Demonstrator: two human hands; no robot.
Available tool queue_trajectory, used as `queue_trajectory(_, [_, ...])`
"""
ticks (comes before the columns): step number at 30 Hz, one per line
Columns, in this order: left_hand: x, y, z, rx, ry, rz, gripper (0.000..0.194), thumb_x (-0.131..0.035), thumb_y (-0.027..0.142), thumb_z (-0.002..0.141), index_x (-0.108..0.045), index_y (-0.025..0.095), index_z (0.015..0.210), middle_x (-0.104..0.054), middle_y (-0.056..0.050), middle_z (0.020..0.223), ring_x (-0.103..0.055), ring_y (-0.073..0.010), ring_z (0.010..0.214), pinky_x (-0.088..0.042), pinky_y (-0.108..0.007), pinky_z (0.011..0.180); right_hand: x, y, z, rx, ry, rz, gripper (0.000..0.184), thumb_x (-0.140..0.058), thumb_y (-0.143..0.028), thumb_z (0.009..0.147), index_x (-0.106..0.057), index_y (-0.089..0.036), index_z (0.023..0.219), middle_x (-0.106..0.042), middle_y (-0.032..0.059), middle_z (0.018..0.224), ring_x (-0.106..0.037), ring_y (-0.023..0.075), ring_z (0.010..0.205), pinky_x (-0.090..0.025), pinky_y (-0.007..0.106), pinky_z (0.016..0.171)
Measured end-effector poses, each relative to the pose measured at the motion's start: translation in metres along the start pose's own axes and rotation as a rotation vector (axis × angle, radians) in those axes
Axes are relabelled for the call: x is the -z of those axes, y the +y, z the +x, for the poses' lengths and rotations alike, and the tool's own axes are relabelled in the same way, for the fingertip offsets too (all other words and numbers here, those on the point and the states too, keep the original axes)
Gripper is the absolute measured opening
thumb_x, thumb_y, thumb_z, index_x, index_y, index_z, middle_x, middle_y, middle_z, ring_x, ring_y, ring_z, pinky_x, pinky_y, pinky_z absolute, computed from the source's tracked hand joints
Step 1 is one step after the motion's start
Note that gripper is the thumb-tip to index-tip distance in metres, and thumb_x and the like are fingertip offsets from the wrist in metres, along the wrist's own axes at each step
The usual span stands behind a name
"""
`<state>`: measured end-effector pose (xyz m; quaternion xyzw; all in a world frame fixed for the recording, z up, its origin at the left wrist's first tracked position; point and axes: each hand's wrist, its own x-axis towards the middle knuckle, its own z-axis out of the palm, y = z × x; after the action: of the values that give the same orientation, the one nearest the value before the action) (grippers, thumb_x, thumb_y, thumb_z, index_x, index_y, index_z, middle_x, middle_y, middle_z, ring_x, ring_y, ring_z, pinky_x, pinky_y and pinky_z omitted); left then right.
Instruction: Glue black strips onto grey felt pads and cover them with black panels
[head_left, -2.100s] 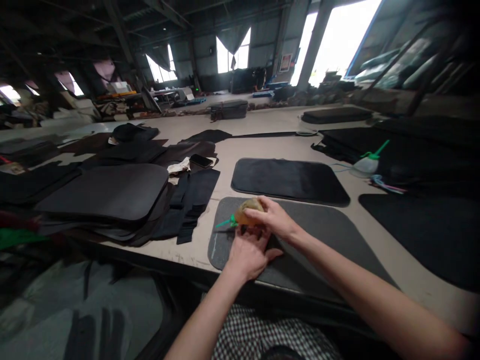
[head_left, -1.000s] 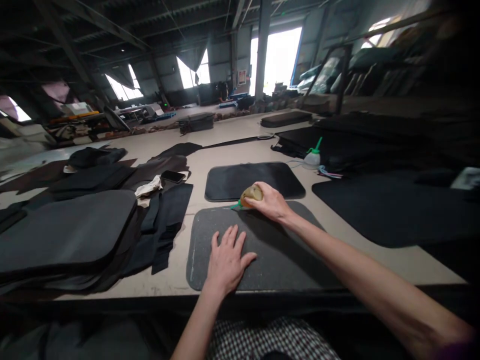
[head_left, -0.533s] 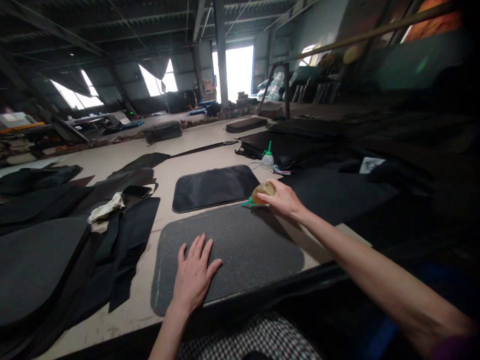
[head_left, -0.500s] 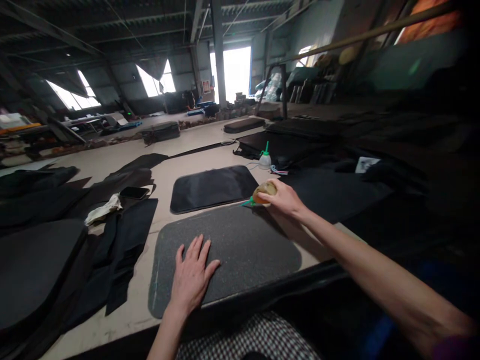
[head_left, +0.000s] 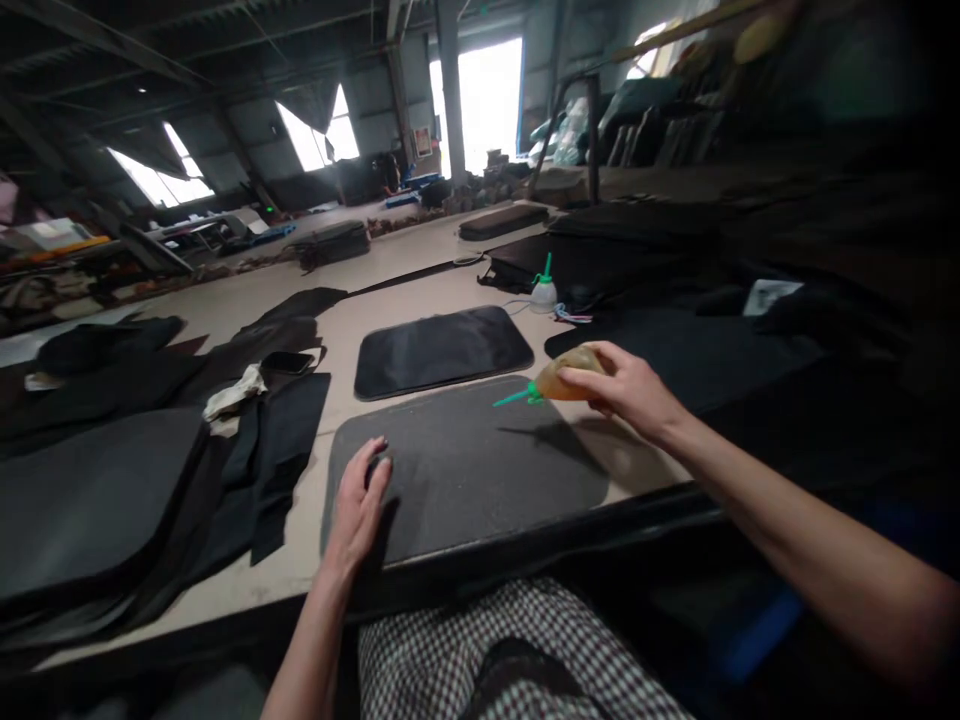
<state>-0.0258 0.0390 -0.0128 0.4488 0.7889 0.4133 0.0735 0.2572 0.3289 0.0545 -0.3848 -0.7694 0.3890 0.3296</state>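
Note:
My right hand (head_left: 626, 385) is wrapped round a squeeze bottle (head_left: 566, 375) of amber liquid with a green nozzle. The bottle lies nearly level, its tip pointing left above a dark grey rounded panel (head_left: 465, 470). At the panel's left side, my left hand (head_left: 364, 495) is curled a little, thumb and fingers apart, with nothing in it. Whether its edge touches the panel is hard to tell. Just beyond lies a smooth black rounded panel (head_left: 442, 350).
A clear bottle with a green spout (head_left: 544, 290) stands farther back. On the left are stacked black panels (head_left: 97, 490), a crumpled white cloth (head_left: 235, 393) and a phone (head_left: 287, 362). Dark sheets (head_left: 675, 370) cover the right side of the table (head_left: 420, 285).
My right hand has drawn the bottle back from the panel's far edge, to the right and up. My left hand has gone from flat and spread to curled near the left edge.

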Motion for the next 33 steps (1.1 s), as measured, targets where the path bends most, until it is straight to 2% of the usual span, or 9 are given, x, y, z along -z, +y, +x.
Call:
queue_trajectory(4, [0.051,-0.016,-0.017,0.091,0.2,-0.027,0.036,-0.054,0.045,0.095,-0.061,0.024,0.123,-0.066,-0.005,0.119,-0.061,-0.0197,0.112,-0.044,-0.035,0.103,-0.049,-0.039,-0.049,0.011,-0.342,0.169,0.049,-0.069,-0.056,0.078,-0.061,-0.022,0.113,-0.067,0.0043,0.089,-0.06,0.0186,0.065,-0.045,0.025,0.043])
queue_trajectory(7, [0.075,-0.029,-0.039,0.052,0.173,0.121,0.03,-0.055,0.043,0.094,-0.065,0.024,0.114,-0.067,-0.004,0.107,-0.061,-0.0198,0.102,-0.045,-0.035,0.097,-0.093,-0.06,-0.078,0.086,-0.448,0.18,0.045,-0.068,-0.05,0.079,-0.059,-0.024,0.115,-0.068,0.0032,0.094,-0.064,0.0214,0.077,-0.052,0.028,0.055])
queue_trajectory(10, [0.081,-0.034,-0.059,-0.033,0.066,0.294,0.022,-0.054,0.041,0.095,-0.068,0.025,0.103,-0.067,-0.003,0.1,-0.059,-0.0202,0.1,-0.041,-0.038,0.1,-0.133,-0.078,-0.099,0.185,-0.437,0.122,0.039,-0.069,-0.044,0.08,-0.059,-0.023,0.111,-0.068,0.0027,0.096,-0.065,0.0216,0.084,-0.054,0.034,0.075])
queue_trajectory(12, [0.078,-0.033,-0.067,-0.065,0.01,0.392,0.02,-0.053,0.039,0.096,-0.069,0.027,0.1,-0.067,-0.002,0.1,-0.058,-0.0203,0.1,-0.036,-0.042,0.105,-0.154,-0.088,-0.109,0.232,-0.411,0.079,0.038,-0.07,-0.042,0.079,-0.058,-0.022,0.11,-0.067,0.0037,0.099,-0.064,0.0221,0.087,-0.053,0.037,0.081])
queue_trajectory(17, [0.068,-0.03,-0.072,-0.045,-0.018,0.536,0.016,-0.055,0.036,0.094,-0.068,0.027,0.095,-0.065,-0.003,0.097,-0.056,-0.0217,0.103,-0.029,-0.047,0.109,-0.184,-0.1,-0.126,0.347,-0.373,0.013,0.045,-0.074,-0.042,0.078,-0.055,-0.021,0.113,-0.065,0.0077,0.11,-0.064,0.0254,0.098,-0.052,0.04,0.088])
queue_trajectory(21, [0.066,-0.033,-0.071,-0.03,-0.022,0.557,0.014,-0.057,0.036,0.093,-0.067,0.026,0.093,-0.065,-0.003,0.097,-0.056,-0.0225,0.103,-0.03,-0.046,0.107,-0.187,-0.101,-0.129,0.399,-0.37,-0.035,0.048,-0.074,-0.044,0.08,-0.054,-0.021,0.116,-0.064,0.0088,0.113,-0.064,0.0263,0.099,-0.052,0.041,0.089])
queue_trajectory(24, [0.066,-0.035,-0.071,-0.027,-0.038,0.566,0.014,-0.058,0.036,0.093,-0.068,0.027,0.092,-0.065,-0.003,0.097,-0.056,-0.0233,0.104,-0.032,-0.046,0.105,-0.176,-0.1,-0.125,0.399,-0.363,-0.067,0.045,-0.073,-0.043,0.08,-0.055,-0.021,0.115,-0.065,0.0082,0.113,-0.064,0.0258,0.099,-0.051,0.04,0.088])
queue_trajectory(28, [0.066,-0.037,-0.068,-0.014,-0.032,0.581,0.012,-0.061,0.036,0.09,-0.068,0.027,0.091,-0.065,-0.003,0.097,-0.057,-0.0238,0.103,-0.031,-0.047,0.105,-0.144,-0.093,-0.116,0.388,-0.353,-0.117,0.037,-0.072,-0.04,0.079,-0.058,-0.022,0.108,-0.066,0.0065,0.107,-0.064,0.0241,0.094,-0.05,0.036,0.081])
queue_trajectory(33, [0.065,-0.043,-0.064,-0.01,-0.031,0.58,0.01,-0.063,0.037,0.087,-0.069,0.029,0.09,-0.066,-0.002,0.098,-0.057,-0.0249,0.104,-0.032,-0.047,0.104,-0.091,-0.075,-0.105,0.343,-0.316,-0.208,0.032,-0.071,-0.04,0.078,-0.061,-0.023,0.103,-0.067,0.0045,0.102,-0.063,0.0228,0.088,-0.048,0.033,0.076])
